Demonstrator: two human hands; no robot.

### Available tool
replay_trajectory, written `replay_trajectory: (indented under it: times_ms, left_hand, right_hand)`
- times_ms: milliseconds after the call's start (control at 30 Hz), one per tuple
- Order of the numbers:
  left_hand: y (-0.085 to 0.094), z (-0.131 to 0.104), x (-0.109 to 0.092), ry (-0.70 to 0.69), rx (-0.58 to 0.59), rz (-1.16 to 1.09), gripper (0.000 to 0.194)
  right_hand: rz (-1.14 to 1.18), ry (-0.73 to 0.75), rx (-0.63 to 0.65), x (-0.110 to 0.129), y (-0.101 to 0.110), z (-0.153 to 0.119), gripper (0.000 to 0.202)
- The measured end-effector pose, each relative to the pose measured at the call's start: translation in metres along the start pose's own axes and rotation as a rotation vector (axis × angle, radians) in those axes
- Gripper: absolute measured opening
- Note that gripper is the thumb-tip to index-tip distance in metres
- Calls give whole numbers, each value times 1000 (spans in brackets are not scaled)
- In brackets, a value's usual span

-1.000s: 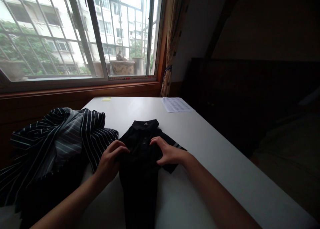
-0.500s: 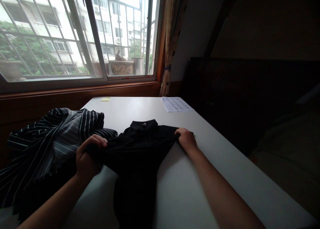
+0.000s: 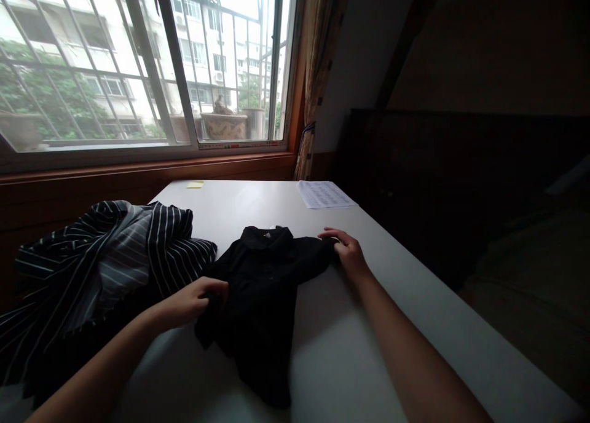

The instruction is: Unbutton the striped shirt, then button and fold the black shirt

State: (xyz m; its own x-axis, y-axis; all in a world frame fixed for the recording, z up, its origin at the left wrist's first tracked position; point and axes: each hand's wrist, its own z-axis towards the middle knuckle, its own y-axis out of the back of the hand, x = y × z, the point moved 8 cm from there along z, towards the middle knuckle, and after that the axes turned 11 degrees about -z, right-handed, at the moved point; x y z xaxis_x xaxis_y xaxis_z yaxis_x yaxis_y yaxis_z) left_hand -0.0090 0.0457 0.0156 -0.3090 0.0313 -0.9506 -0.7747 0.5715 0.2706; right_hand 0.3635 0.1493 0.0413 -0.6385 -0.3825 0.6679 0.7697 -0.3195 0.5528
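Observation:
A black collared shirt [image 3: 265,281] lies on the white table [image 3: 341,343], its collar toward the window and its lower part toward me. My left hand [image 3: 196,300] pinches the left sleeve, which is bunched and hangs a little below the fingers. On the other side, my right hand [image 3: 345,251] grips the end of the right sleeve between thumb and fingers, with the index finger stretched out over it. The sleeve runs from the shirt's shoulder to that hand.
A heap of black and grey striped cloth [image 3: 124,257] covers the table's left side. Printed sheets [image 3: 326,194] lie at the far right corner and a yellow note [image 3: 195,184] at the far left. A barred window [image 3: 193,72] stands behind.
My left hand has moved right, toward the shirt's middle, bringing the sleeve with it. The lower end of the shirt has come into view. My right hand's index finger has lifted.

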Motion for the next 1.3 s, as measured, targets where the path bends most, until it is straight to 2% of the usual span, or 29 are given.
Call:
replay_trajectory:
  times_ms: [100, 200, 267, 333, 400, 433, 467, 533, 633, 700, 767, 867, 933, 1000, 1033, 1100, 1167, 1200, 1300]
  left_hand:
    - [-16, -2, -3, 18, 96, -118, 23]
    - [-38, -10, -6, 98, 278, -249, 26]
    - [-60, -22, -15, 130, 462, -360, 30]
    - [-80, -35, -30, 151, 645, -535, 40]
    - [-89, -41, -44, 146, 722, -690, 47]
    - [-87, -39, -48, 114, 691, -716, 45]
    - [-81, -34, -50, 57, 611, -703, 38]
    - [-57, -16, -50, -107, 332, -575, 24]
    - [-16, 1, -43, -359, -154, -211, 21]
    - [-7, 5, -35, -449, -337, 84, 22]
    - [-10, 10, -23, -460, -386, 315, 24]
    - [-17, 16, -8, -431, -370, 479, 26]
    - [-22, 17, -5, -435, -338, 535, 26]
    - [-27, 17, -7, -452, -291, 578, 25]
    - [-29, 17, -8, -460, -269, 590, 24]
    - [-32, 17, -11, -466, -239, 599, 22]
    - [-33, 17, -13, -454, -234, 605, 19]
    - [-33, 17, -13, -444, -235, 610, 18]
    - [-34, 18, -14, -405, -241, 628, 14]
  right_hand:
    - [250, 30, 6, 27, 9, -3, 42]
    - [379, 74, 88, 59, 6, -7, 32]
    - [334, 124, 200, 82, -8, -12, 27]
    - [248, 213, 343, 105, -31, -23, 20]
    - [167, 336, 473, 125, -57, -38, 15]
    - [137, 389, 527, 132, -69, -47, 15]
    - [101, 434, 574, 137, -81, -56, 17]
    - [16, 512, 627, 141, -101, -70, 22]
    - [-65, 561, 643, 141, -116, -81, 18]
    - [-73, 558, 642, 140, -118, -82, 11]
    - [-75, 569, 635, 140, -118, -82, 10]
    - [-81, 598, 643, 141, -118, -83, 14]
    - [-104, 575, 622, 140, -118, -82, 13]
    - [-113, 540, 548, 140, -115, -79, 5]
    - [-102, 532, 505, 141, -114, -78, 9]
    - [-66, 542, 452, 143, -112, -77, 29]
    - [-59, 554, 466, 144, -115, -79, 43]
    - [-70, 556, 489, 143, -118, -79, 44]
    - [-94, 551, 551, 138, -126, -81, 29]
